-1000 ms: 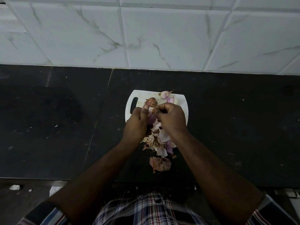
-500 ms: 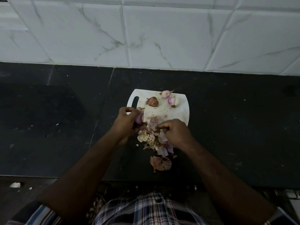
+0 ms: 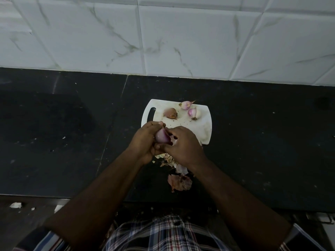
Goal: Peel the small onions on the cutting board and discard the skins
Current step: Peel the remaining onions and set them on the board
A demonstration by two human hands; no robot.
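Both hands' grip closes round one onion (image 3: pixel 161 135): left hand (image 3: pixel 145 140) cups, right hand (image 3: pixel 183 144) pinches.

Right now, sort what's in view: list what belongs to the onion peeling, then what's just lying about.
Job:
left hand
right hand
held onion
brown onion
two pink onions
cutting board
skin pile

Lying about:
white scraps on the floor
black countertop
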